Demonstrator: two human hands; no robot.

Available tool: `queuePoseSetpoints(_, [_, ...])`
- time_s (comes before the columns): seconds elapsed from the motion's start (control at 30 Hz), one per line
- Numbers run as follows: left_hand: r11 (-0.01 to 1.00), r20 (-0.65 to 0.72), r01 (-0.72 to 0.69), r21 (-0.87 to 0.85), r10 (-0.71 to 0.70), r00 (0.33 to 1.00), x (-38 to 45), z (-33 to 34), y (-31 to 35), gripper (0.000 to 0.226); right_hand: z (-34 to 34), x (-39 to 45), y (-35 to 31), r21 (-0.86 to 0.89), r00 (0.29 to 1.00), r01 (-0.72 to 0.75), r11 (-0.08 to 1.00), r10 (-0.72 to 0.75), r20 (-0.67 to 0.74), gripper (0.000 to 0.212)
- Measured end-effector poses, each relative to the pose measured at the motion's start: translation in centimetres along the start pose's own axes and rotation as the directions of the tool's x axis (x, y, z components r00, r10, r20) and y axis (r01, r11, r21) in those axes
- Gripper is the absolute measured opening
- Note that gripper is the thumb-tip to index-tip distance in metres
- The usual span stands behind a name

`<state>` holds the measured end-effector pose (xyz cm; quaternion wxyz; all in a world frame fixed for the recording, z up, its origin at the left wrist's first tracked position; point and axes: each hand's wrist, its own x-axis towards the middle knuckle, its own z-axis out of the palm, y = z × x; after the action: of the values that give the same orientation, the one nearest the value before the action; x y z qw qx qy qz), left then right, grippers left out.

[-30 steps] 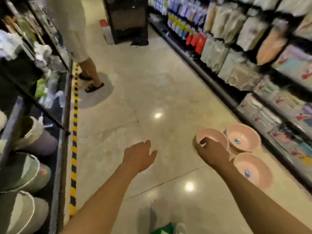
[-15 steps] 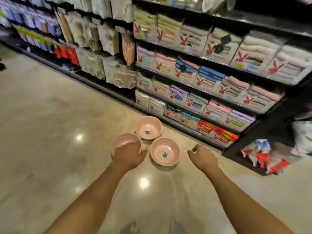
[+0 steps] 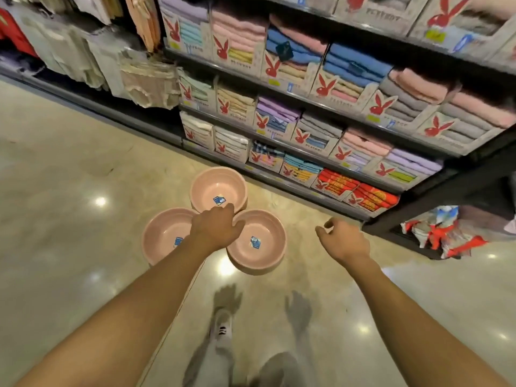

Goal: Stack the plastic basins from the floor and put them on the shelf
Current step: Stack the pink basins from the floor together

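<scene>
Three pink plastic basins stand in a cluster on the glossy floor, each with a blue label inside. The far basin (image 3: 220, 185) is nearest the shelf, the left basin (image 3: 163, 236) and the right basin (image 3: 261, 241) are closer to me. My left hand (image 3: 215, 229) hovers over the spot where the three rims meet, fingers loosely spread, holding nothing. My right hand (image 3: 342, 241) hangs to the right of the right basin, fingers loosely curled and empty, apart from it.
A dark shelf unit (image 3: 329, 113) packed with boxed folded towels runs along the far side. Hanging cloths (image 3: 111, 57) fill the shelves to its left. Red and white packets (image 3: 444, 233) lie by the shelf end at right. My feet (image 3: 220, 328) show below.
The view has swung from the aisle toward the towel shelf and closer to the basins. My left hand has shifted from the left basin's rim to the middle of the cluster.
</scene>
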<state>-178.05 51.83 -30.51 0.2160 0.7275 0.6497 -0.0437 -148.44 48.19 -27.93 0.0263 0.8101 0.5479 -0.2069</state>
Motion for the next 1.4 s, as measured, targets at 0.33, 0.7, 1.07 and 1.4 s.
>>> queuePoseSetpoints(0.33, [0.970, 0.122, 0.237, -0.054, -0.229, 0.966, 19.1, 27.9, -8.9, 0.056, 24.8, 21.3, 5.5, -0.078, 0.995, 0.005, 0.997, 0.003, 0.097, 0.049])
queuePoseSetpoints(0.7, [0.939, -0.018, 0.326, -0.110, -0.330, 0.944, 33.2, 49.9, -16.6, 0.052, 49.7, 38.1, 13.0, -0.146, 0.998, -0.025, 0.989, 0.033, 0.055, 0.049])
queuePoseSetpoints(1.07, [0.882, 0.021, 0.312, -0.353, -0.326, 0.945, 32.3, 52.5, -15.3, 0.041, 52.6, 37.8, 12.9, -0.017, 0.999, -0.014, 1.000, 0.014, 0.033, 0.033])
queuePoseSetpoints(1.4, [0.898, -0.260, 0.145, -0.415, -0.270, 0.927, 35.9, 42.8, -15.2, 0.033, 42.8, 40.3, 7.4, 0.036, 0.990, 0.071, 0.997, -0.066, -0.124, 0.027])
